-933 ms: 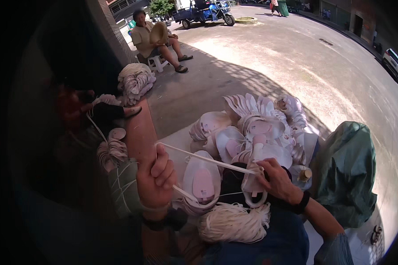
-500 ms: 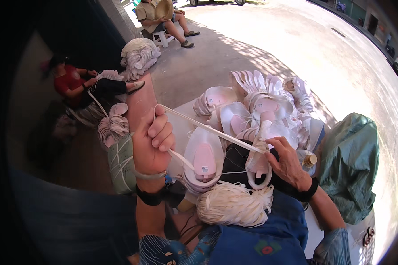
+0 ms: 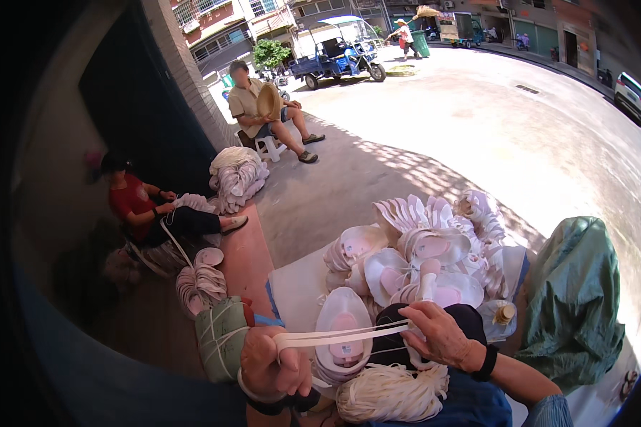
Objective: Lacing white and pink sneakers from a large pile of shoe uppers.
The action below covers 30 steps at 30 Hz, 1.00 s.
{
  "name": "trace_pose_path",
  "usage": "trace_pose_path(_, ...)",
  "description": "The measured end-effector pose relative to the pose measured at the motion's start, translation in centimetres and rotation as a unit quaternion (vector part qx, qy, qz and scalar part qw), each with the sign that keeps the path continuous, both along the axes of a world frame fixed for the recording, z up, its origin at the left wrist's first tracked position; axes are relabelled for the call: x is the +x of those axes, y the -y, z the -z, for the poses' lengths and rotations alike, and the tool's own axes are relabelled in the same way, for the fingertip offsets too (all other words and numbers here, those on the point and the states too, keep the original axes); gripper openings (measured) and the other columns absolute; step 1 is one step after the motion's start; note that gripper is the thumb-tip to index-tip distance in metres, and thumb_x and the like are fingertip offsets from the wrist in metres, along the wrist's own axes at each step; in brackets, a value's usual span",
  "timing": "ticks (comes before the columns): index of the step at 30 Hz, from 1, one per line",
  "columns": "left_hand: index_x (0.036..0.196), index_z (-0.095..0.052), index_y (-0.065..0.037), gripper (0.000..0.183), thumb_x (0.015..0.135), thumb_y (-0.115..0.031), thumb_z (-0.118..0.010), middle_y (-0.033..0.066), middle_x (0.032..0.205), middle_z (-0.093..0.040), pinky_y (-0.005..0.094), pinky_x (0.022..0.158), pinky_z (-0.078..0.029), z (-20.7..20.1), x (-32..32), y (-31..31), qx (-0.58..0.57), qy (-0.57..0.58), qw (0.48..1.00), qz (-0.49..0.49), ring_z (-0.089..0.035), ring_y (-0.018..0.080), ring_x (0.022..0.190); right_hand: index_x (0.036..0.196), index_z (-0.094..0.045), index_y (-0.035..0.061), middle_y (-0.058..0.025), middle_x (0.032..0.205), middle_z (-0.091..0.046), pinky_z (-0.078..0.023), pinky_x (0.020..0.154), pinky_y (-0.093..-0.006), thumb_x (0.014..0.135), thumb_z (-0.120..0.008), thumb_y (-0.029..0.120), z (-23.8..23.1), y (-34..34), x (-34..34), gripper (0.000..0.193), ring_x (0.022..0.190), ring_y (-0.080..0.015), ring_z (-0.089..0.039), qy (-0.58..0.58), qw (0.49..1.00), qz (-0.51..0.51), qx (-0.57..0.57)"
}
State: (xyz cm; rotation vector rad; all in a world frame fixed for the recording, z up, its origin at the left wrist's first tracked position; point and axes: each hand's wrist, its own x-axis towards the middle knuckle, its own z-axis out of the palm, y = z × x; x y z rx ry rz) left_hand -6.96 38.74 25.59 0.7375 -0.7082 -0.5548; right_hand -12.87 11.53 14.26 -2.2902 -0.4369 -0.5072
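Note:
My left hand [image 3: 274, 359] is closed around a flat white strip [image 3: 345, 336], which runs taut and doubled across to my right hand [image 3: 445, 336]. The fingers of my right hand pinch the strip's other end, at the top of a white shoe upper [image 3: 419, 361] mostly hidden under that hand. Between my hands, beyond the strip, lies a stack of white shoe uppers with pink insoles [image 3: 343, 320]. A bundle of loose cream strips [image 3: 393, 393] rests nearest me, on blue cloth [image 3: 470, 406].
More shoe uppers [image 3: 434, 245] are heaped on the white tabletop [image 3: 299, 285]. A green cover [image 3: 577, 299] stands right, near a gold-capped bottle [image 3: 504, 314]. A tied green bundle [image 3: 221, 338] is left. Seated people [image 3: 146, 203] are farther off; a blue three-wheeler [image 3: 342, 57] is parked behind.
The view has tilted up, so more of the street shows. My left hand has dropped relative to the right, and the strip has gone from slanting to nearly level.

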Motion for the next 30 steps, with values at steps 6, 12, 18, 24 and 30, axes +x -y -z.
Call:
trace_pose_path(6, 0.09, -0.057, 0.005, 0.037, 0.1, -0.026, -0.04, 0.007, 0.056, -0.054, 0.0321, 0.046, -0.051, -1.9, -1.5, -0.6, -0.031, 0.152, 0.982, 0.112, -0.052, 0.0169, 0.046, 0.122, -0.048, 0.0021, -0.0163, 0.107, -0.055, -0.046, 0.086, -0.0416, 0.077, -0.066, 0.009, 0.1, -1.1, 0.9, 0.049, 0.099, -0.0336, -0.056, 0.01, 0.998, -0.061, -0.007)
trace_pose_path(12, 0.074, -0.062, 0.01, 0.027, 0.091, -0.01, -0.054, 0.0125, 0.054, -0.058, 0.0327, 0.04, -0.052, -2.3, -0.2, 1.7, -0.059, 0.246, 0.939, 0.234, -0.057, 0.0233, 0.04, 0.118, -0.051, 0.0028, -0.0128, 0.092, -0.057, -0.045, 0.081, -0.0404, 0.08, -0.064, 0.009, 1.7, -1.4, 0.3, 0.04, 0.09, -0.0314, -0.057, 0.008, 0.993, -0.113, -0.033)
trace_pose_path(18, 0.093, -0.065, 0.005, 0.035, 0.091, -0.029, -0.06, 0.0137, 0.081, -0.066, 0.0375, 0.064, -0.051, -0.4, 2.0, 2.2, 0.162, 0.4, 0.829, 0.356, -0.063, 0.031, 0.074, 0.103, -0.054, 0.0, -0.0183, 0.079, -0.059, -0.047, 0.07, -0.0452, 0.092, -0.054, 0.016, 0.2, -2.1, -1.1, 0.02, 0.08, -0.0379, -0.06, -0.033, 0.984, -0.155, 0.081)
trace_pose_path(24, 0.1, -0.062, 0.005, 0.044, 0.1, -0.032, -0.037, 0.0143, 0.077, -0.064, 0.0334, 0.073, -0.054, 9.8, 4.7, 3.1, 0.424, 0.201, 0.88, 0.071, -0.064, 0.0227, 0.072, 0.108, -0.054, 0.0007, -0.0173, 0.082, -0.061, -0.05, 0.066, -0.043, 0.091, -0.053, 0.014, -1.5, -3.9, -3.4, 0.022, 0.076, -0.036, -0.062, -0.075, 0.971, -0.22, 0.05)
trace_pose_path(30, 0.126, -0.047, 0.001, 0.046, 0.101, -0.036, -0.036, 0.0147, 0.108, -0.062, 0.0349, 0.085, -0.049, 13.0, 0.6, 10.8, 0.44, -0.136, 0.867, 0.192, -0.062, 0.0228, 0.091, 0.08, -0.054, -0.0004, -0.018, 0.063, -0.055, -0.044, 0.051, -0.0416, 0.082, -0.053, 0.016, -3.6, -6.0, -4.7, 0.016, 0.056, -0.034, -0.057, 0.016, 0.944, -0.328, 0.004)
